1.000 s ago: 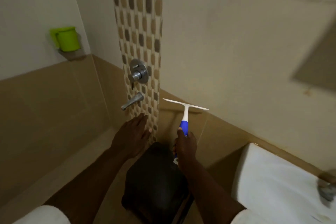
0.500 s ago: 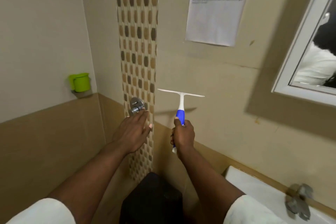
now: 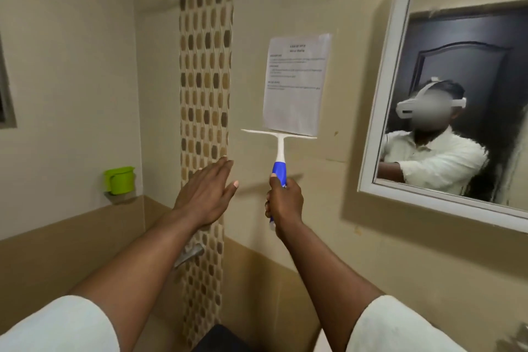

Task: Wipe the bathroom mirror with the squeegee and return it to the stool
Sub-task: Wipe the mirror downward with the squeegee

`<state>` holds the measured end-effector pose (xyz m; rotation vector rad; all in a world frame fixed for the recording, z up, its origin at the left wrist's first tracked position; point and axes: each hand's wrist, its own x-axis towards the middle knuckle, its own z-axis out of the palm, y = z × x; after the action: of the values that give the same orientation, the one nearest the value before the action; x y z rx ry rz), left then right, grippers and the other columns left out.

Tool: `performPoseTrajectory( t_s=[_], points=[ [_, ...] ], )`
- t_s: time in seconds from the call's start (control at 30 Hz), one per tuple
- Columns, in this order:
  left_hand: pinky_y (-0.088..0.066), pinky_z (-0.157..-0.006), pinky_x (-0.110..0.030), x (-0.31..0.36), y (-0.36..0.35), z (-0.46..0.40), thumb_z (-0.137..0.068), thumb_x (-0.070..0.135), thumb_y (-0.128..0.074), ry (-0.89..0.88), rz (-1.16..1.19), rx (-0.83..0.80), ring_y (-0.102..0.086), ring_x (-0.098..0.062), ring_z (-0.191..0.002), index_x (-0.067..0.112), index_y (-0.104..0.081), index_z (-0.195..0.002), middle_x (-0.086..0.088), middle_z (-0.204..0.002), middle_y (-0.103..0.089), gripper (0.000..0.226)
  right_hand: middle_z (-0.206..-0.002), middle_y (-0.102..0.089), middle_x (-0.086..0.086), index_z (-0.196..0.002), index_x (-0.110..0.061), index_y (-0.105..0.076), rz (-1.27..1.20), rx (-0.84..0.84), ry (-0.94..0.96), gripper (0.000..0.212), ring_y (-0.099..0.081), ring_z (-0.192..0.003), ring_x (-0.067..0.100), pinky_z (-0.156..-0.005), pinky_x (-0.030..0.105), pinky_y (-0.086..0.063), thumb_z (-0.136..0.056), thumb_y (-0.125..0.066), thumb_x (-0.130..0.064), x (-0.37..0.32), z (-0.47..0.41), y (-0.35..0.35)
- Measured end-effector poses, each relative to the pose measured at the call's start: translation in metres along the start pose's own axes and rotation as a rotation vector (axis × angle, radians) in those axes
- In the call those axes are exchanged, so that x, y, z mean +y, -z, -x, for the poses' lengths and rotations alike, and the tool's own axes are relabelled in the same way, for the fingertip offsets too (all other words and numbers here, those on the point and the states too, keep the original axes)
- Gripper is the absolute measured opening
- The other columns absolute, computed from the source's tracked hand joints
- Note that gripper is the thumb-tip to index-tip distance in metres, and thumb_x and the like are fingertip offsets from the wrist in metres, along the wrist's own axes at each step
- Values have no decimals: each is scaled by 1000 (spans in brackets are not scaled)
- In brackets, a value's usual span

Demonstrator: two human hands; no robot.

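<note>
White and blue, the squeegee [image 3: 279,151] stands upright in my right hand [image 3: 284,200], fingers curled round its blue grip, blade level in front of the paper [image 3: 295,86] on the wall, left of the mirror [image 3: 457,94]. My left hand [image 3: 207,191] is flat, fingers straight, holding nothing, near the tile strip [image 3: 204,66].

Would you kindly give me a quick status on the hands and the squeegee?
Right hand grips squeegee upright, blade up. Left hand open, empty. Squeegee left of mirror, not on glass yet. Nothing between them.
</note>
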<state>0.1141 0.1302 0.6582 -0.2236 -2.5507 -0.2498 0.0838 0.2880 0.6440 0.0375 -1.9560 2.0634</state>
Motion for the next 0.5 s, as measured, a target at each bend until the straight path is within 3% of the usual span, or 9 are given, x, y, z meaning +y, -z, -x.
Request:
performPoseTrajectory(
  t_s=[0.37,0.5],
  points=[
    [-13,-115,-35,67,68,-5,-97,46,-23,-28,13,178,-14,-14,-144,22,-11,-149,2,-158,-12,58,-75,-53,12,-78,-17,-50,-20,-12,224,22,-47,-67,26,-66,40,-41,-86,-50,-38,-89,13,49],
    [-15,-116,-37,77,84,-5,-97,47,-23,-34,9,221,-16,-14,-144,22,-12,-149,2,-158,-13,58,-75,-51,13,-87,-7,-51,-17,-16,263,33,-46,-68,27,-66,42,-41,-85,-50,-39,-112,20,60]
  ],
)
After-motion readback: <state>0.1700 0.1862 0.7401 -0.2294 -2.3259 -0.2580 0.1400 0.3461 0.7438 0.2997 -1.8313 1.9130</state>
